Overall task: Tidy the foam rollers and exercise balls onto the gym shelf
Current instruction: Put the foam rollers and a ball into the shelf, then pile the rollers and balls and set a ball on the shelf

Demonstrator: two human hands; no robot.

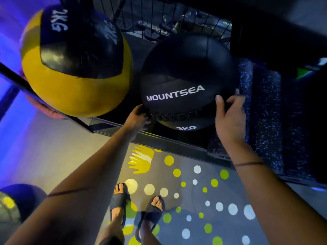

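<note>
- Black exercise ball (pixel 185 80) sits on the gym shelf (pixel 177 144), between yellow ball (pixel 76 82) and foam rollers (pixel 261 106).
- Left hand (pixel 139 115) cups its lower edge; right hand (pixel 230 117), fingers spread, steadies its side.
- Best nudged rearward evenly, clear of the lip.

You have two balls on the shelf (pixel 123 129): one yellow ball (pixel 76 89) marked 2KG and one black ball (pixel 185 71) marked 3KG. Two speckled rollers (pixel 265 110) lie beside the black one. A third ball (pixel 19 200) sits on the floor. Two hands, left (pixel 139 117) and right (pixel 230 119), and two sandals (pixel 118 200).
</note>
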